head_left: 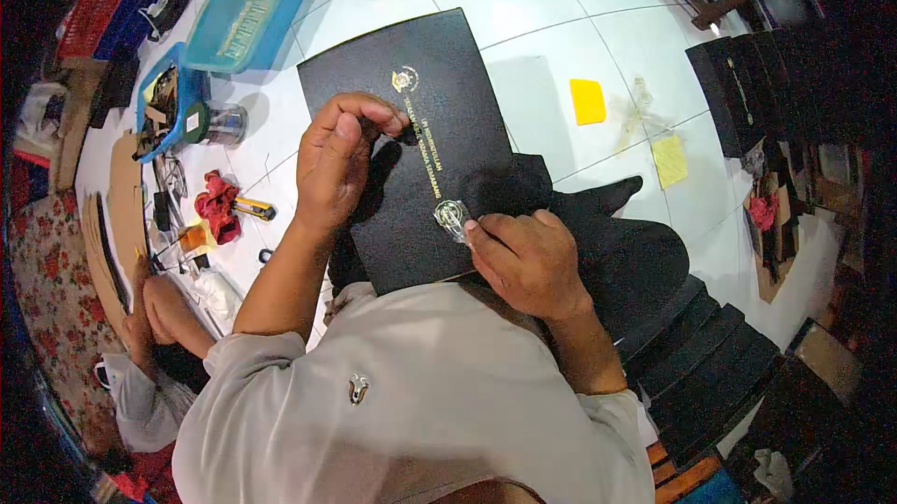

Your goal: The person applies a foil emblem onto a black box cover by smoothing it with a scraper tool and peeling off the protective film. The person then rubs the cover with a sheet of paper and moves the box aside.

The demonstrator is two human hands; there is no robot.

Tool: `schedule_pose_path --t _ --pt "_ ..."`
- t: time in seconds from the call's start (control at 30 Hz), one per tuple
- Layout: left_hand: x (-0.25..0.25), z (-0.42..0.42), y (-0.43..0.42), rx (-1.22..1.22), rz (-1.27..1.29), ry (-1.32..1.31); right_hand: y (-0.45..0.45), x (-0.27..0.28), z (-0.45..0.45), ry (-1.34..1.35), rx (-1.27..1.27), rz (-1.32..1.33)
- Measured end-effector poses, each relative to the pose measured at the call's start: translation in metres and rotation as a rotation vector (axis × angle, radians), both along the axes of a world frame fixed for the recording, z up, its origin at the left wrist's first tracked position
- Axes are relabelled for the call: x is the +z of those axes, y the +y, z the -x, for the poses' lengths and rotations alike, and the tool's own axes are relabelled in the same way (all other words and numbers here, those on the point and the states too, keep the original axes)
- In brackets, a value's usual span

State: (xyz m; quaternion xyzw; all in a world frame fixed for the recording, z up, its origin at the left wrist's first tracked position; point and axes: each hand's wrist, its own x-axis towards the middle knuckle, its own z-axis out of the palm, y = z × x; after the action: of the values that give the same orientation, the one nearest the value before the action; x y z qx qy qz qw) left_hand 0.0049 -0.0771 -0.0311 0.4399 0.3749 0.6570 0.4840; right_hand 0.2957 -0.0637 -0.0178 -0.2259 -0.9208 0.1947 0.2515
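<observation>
A black folder (420,65) with gold lettering and a small gold crest lies tilted in front of my body. Near its lower end is a round silver emblem (450,215) with a clear, shiny edge. My right hand (523,256) pinches that edge between thumb and fingers. Over the folder's left side is my left hand (336,163), its fingers curved and fingertips close to the lettering. The left thumb stands apart from the fingers, and I see nothing held between them.
On the white tiled floor are a blue tray (245,18), a blue basket (166,102), a jar (220,123), a yellow cutter (255,209) and yellow square (588,101). Black pieces (696,354) spread right. Another person's leg (176,319) is at left.
</observation>
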Motion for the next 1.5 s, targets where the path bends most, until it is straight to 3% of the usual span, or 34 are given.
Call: schedule_pose_path --t 1.5 --pt "0.0004 -0.0016 0.0007 -0.010 0.012 0.020 -0.0040 -0.0027 -0.0028 0.014 0.043 -0.006"
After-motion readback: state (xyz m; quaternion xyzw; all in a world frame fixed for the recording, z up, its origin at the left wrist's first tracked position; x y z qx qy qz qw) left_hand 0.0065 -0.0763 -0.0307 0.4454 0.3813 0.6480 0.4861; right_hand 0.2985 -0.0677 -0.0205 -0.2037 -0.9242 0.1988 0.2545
